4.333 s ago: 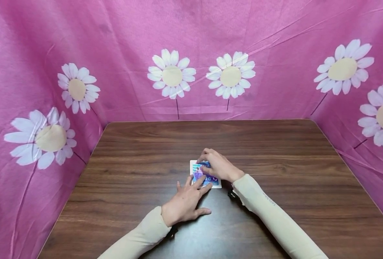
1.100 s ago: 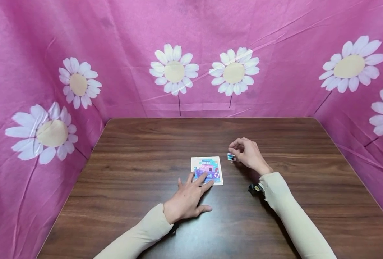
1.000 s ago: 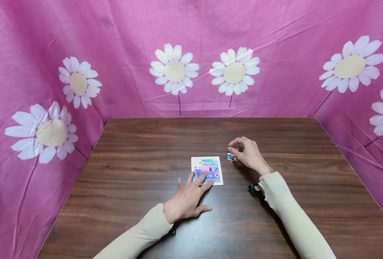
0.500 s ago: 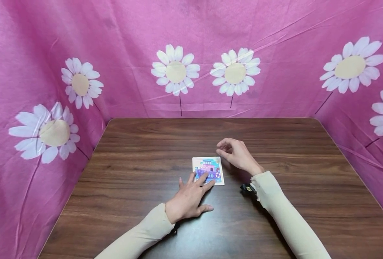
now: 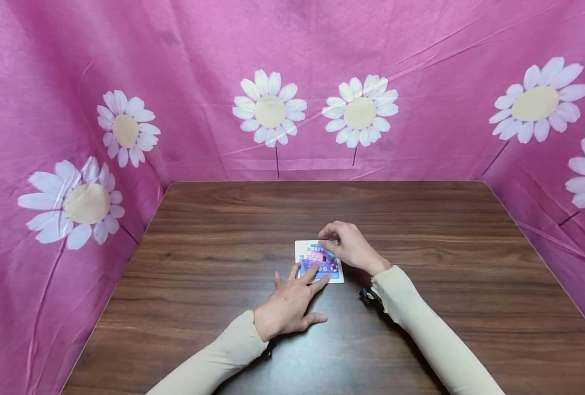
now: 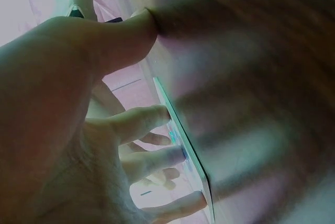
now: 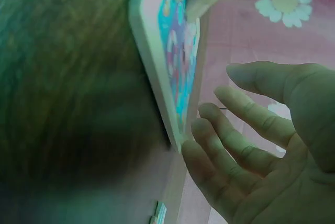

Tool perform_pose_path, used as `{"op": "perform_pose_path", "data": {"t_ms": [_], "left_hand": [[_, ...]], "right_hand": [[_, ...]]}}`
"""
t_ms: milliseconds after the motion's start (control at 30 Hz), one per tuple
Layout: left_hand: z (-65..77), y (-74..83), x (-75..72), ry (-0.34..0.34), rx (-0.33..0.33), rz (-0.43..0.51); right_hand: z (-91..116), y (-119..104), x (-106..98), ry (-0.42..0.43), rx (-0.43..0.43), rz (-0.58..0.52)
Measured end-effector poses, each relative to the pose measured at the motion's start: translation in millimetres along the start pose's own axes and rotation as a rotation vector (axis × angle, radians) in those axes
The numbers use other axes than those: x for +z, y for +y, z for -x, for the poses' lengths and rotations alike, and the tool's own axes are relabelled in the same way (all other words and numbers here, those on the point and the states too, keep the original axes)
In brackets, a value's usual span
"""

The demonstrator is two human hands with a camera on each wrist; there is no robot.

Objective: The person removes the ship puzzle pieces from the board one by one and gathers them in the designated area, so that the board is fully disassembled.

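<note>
A small square puzzle (image 5: 299, 247) with a white frame and a ship picture lies flat on the table. A pale patch without picture shows at its upper left. My left hand (image 5: 285, 307) rests spread on its near side, straight fingertips pressing it down, as the left wrist view also shows. Over its far right corner hovers my right hand (image 5: 349, 244), fingers loosely bent. In the right wrist view, nothing lies between thumb and fingers; whether a fingertip touches the frame I cannot tell. A loose puzzle piece (image 7: 158, 213) lies on the table, hidden behind my right hand in the head view.
The brown wood-grain table (image 5: 223, 219) extends around the puzzle on all sides. Pink cloth (image 5: 198, 109) with printed daisies hangs behind the table and along both sides.
My right hand lifted a striped piece from the puzzle and set it down to the right. It has let go and moved back left over the puzzle's corner. My left hand has stayed put.
</note>
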State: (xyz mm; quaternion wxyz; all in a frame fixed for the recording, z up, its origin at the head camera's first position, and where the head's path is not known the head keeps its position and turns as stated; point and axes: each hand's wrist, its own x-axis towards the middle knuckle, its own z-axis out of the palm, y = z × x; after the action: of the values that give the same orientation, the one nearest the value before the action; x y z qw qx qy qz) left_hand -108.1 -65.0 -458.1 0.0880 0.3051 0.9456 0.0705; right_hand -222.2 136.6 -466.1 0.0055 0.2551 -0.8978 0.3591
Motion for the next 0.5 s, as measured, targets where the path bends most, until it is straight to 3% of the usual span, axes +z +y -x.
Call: {"op": "perform_pose_path", "data": {"t_ms": [500], "left_hand": [[0.3, -0.3, 1.3, 0.001, 0.008, -0.017]], "right_hand": [[-0.1, -11.6, 8.6, -0.135, -0.035, 0.144]]}}
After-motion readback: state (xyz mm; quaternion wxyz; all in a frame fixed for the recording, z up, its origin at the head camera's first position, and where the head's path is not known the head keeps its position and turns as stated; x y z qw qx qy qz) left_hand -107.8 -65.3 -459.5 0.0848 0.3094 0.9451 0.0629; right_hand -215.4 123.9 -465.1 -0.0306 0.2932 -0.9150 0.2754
